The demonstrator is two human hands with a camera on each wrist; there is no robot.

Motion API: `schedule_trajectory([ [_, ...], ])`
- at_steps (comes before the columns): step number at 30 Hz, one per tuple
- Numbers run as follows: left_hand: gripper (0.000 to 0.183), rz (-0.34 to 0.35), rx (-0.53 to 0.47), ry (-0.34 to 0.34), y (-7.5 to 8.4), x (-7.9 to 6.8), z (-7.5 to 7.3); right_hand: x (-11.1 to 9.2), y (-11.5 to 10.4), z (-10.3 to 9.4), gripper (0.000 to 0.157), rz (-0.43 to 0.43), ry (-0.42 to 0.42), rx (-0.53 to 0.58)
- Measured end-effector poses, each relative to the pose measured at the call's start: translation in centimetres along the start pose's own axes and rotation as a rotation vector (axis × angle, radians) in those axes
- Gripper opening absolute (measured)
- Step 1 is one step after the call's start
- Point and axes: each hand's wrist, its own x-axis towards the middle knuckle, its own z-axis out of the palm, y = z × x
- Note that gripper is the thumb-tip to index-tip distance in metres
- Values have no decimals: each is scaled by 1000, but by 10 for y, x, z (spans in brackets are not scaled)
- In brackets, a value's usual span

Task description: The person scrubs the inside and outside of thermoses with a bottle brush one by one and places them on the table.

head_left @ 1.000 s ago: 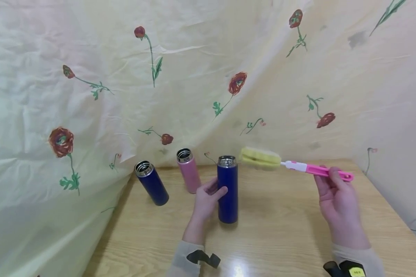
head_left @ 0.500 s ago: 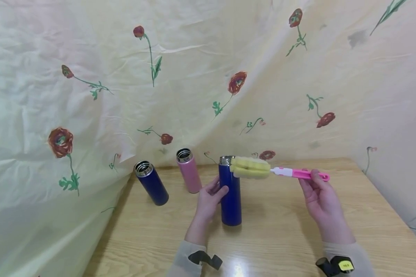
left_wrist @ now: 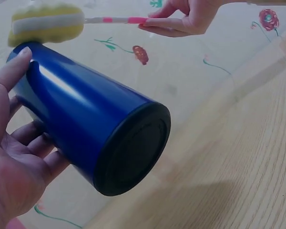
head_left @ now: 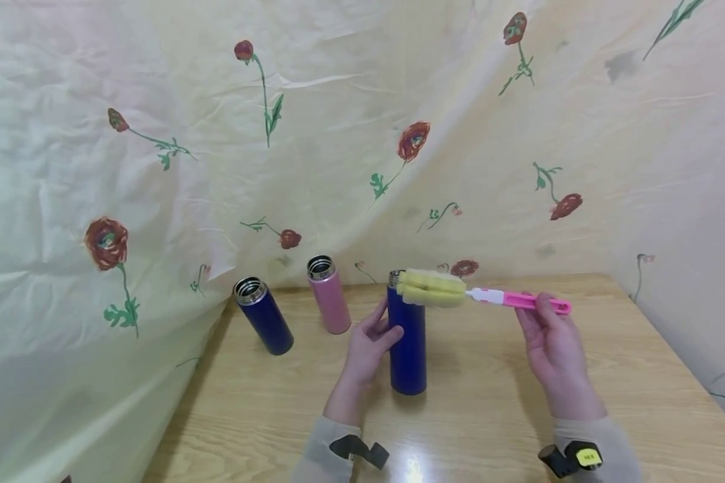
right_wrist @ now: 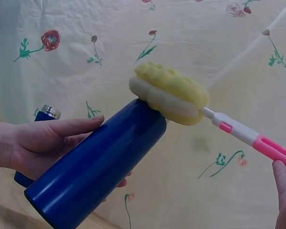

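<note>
My left hand [head_left: 368, 349] grips a tall blue thermos bottle [head_left: 408, 349] around its upper side. Its dark base shows in the left wrist view, raised off the table. A sponge bottle brush [head_left: 431, 288] with a yellow and white head lies sideways across the bottle's top. In the right wrist view the sponge [right_wrist: 169, 93] is right at the bottle's upper end, hiding most of the steel mouth. My right hand [head_left: 556, 349] pinches the brush's pink handle [head_left: 528, 301] near its end.
A shorter blue bottle [head_left: 267, 325] and a pink bottle [head_left: 330, 302] stand uncapped on the wooden table [head_left: 248, 422], left of my left hand. A flowered cloth [head_left: 338, 134] hangs behind the table and along its sides.
The brush has moved left with my right hand, from beside the blue bottle to across its top. My left hand has shifted the bottle slightly right.
</note>
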Motion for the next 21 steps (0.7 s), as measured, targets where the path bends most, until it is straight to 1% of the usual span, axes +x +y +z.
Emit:
schedule_trajectory([
  [5,81,-3,8,5,-3,2,0,0,1,0,9,-6,23,-10],
  [8,80,1,26,15,-4,2,-1,-1,0,2,10,-12,39,-1],
  [12,80,-5,20,16,-4,2,0,-3,-3,5,8,-27,56,0],
  [15,80,-15,11,17,-4,3,1,-3,-4,6,7,-32,75,-10],
  [19,78,-10,21,27,-4,2,1,-4,-6,7,3,-41,104,-20],
  [21,77,-6,23,28,-3,2,2,-4,-6,8,5,-51,116,-30],
])
